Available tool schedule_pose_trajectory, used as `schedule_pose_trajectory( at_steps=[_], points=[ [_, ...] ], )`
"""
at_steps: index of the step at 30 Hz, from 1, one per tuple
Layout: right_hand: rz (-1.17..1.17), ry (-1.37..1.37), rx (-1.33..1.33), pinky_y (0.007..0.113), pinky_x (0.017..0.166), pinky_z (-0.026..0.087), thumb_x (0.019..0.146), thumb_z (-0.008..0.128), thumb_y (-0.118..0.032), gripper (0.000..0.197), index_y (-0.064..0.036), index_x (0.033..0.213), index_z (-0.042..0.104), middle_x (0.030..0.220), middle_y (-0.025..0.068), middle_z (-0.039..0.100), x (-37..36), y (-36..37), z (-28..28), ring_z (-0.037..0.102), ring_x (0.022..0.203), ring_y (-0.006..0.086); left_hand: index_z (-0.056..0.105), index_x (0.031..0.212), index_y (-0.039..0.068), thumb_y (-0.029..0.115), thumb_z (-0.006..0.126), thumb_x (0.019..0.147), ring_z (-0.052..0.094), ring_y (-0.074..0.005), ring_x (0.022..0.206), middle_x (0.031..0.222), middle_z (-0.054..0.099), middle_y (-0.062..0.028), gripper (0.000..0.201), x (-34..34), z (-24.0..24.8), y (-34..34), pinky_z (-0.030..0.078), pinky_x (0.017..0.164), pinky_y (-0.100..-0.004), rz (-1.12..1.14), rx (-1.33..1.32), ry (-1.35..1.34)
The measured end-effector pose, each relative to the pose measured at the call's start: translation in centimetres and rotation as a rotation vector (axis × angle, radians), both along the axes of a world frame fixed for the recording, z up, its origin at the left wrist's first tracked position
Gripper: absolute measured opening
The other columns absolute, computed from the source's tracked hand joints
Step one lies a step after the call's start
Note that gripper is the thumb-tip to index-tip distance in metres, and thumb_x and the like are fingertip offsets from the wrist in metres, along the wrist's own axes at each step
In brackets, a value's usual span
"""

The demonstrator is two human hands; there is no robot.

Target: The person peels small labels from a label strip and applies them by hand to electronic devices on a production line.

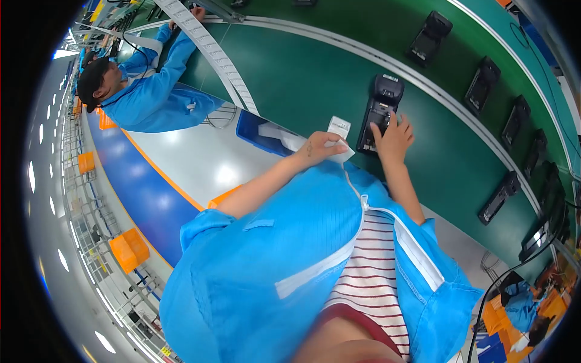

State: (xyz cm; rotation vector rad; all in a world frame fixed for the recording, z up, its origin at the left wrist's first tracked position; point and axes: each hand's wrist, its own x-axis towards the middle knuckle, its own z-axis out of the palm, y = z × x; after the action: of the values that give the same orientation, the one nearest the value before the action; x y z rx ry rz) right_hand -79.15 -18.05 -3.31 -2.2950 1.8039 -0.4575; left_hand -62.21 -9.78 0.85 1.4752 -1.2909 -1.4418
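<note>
My left hand (322, 149) pinches a small white paper slip (345, 155) at the near edge of the green workbench (290, 78). Just beyond those fingers a white printed label sheet (339, 126) is visible. To the right lies a black handheld terminal (386, 91), its back with an open recess facing up. My right hand (394, 140) is over the terminal's right side, fingers spread and thumb at the recess. The fingers appear to touch it; whether anything tiny is under them cannot be made out.
Several similar black terminals (482, 85) sit on the green conveyor (448, 66) beyond a metal rail. A long strip of printed labels (212, 51) hangs at the left. Below the bench edge is a blue bin (266, 134). A co-worker in blue (148, 97) works at the left.
</note>
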Motion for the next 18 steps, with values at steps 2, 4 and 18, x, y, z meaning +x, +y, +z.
schedule_pose_trajectory(
  at_steps=[2, 4, 18],
  points=[
    [0.148, -0.43, 0.299, 0.029, 0.075, 0.038, 0.067, 0.066, -0.024, 0.047, -0.0033, 0.105, 0.049, 0.109, 0.0161, 0.041, 0.2, -0.8, 1.6, 0.045, 0.094, 0.0256, 0.06, 0.08, 0.001, 0.02, 0.058, 0.074, 0.053, -0.0108, 0.073, 0.075, 0.06, -0.0055, 0.019, 0.0, 0.9, 0.1, 0.04, 0.067, -0.0231, -0.05, 0.021, -0.001],
    [0.34, -1.077, 0.722, 0.022, 0.058, 0.04, 0.063, 0.069, -0.021, 0.037, -0.002, 0.091, 0.055, 0.085, 0.008, 0.055, 0.8, -1.0, 1.5, 0.051, 0.069, 0.0109, 0.06, 0.08, 0.002, 0.017, 0.059, 0.073, 0.054, -0.0108, 0.071, 0.074, 0.06, -0.0053, 0.016, -0.5, 0.6, 0.2, 0.041, 0.066, -0.0231, -0.135, 0.001, -0.028],
    [0.62, -1.042, 0.93, 0.02, 0.046, 0.032, 0.07, 0.061, -0.011, 0.012, 0.0002, 0.065, 0.059, 0.058, 0.0011, 0.05, 0.0, -1.7, 2.7, 0.042, 0.051, 0.0052, 0.062, 0.078, 0.006, 0.017, 0.062, 0.07, 0.051, -0.0198, 0.086, 0.092, 0.052, -0.0094, 0.014, -0.9, 0.9, -1.0, 0.039, 0.076, -0.0281, -0.101, -0.176, 0.096]
  ],
)
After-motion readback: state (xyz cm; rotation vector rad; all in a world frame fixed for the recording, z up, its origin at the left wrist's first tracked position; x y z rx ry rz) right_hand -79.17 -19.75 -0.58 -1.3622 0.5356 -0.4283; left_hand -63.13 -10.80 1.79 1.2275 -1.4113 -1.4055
